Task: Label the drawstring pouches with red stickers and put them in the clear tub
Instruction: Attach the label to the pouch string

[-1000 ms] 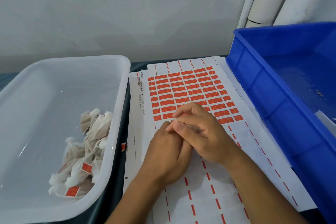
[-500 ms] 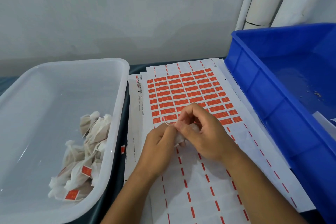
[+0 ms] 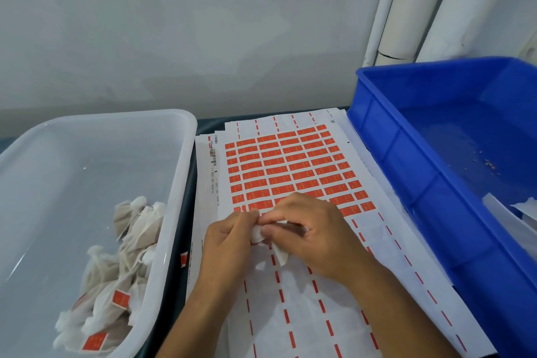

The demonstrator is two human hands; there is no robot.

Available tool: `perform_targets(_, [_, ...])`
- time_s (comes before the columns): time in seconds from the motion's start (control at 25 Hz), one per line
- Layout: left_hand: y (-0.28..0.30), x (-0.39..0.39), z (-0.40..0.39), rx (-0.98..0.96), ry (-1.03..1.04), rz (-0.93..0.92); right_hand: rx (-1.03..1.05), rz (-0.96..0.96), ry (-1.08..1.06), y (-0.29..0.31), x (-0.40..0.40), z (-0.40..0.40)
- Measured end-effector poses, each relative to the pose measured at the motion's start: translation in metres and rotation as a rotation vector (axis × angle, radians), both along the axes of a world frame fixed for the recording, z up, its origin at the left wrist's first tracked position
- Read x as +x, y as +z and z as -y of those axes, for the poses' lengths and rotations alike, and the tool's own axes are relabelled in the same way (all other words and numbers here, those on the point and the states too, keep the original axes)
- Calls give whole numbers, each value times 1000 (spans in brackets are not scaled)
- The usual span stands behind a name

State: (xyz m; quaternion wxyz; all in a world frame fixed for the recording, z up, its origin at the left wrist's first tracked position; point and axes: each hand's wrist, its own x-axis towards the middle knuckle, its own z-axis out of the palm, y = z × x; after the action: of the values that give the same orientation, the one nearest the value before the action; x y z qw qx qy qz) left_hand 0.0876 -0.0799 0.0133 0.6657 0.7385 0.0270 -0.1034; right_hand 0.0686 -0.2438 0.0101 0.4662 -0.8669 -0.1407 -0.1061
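Over the near part of the sticker sheet (image 3: 305,314), the left hand (image 3: 229,244) and right hand (image 3: 316,235) meet, both pinching one small white pouch (image 3: 257,234) between their fingertips; its lower corner pokes out beneath the right hand. Beyond them the sheet carries rows of red stickers (image 3: 290,166). To the left, the clear tub (image 3: 180,171) holds a heap of pouches (image 3: 122,270), some with red labels. To the right stands a blue bin (image 3: 406,160) on the dark surface (image 3: 189,183).
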Motion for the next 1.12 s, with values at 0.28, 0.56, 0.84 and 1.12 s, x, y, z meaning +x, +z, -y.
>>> perform_targets(0.28, [0, 2, 3, -48, 41, -46, -203, -45, 51, -3, 2, 2])
perform_targets(0.56, [-1, 2, 3, 3, -17, 25, -151, 13, -43, 1, 1, 4])
perform_targets(0.84, [0, 1, 2, -26, -207, 233, 164, 43, -190, 5, 1, 2])
perform_targets(1.12, [1, -2, 7, -56, -18, 300, 354, -40, -169, 12, 0, -8])
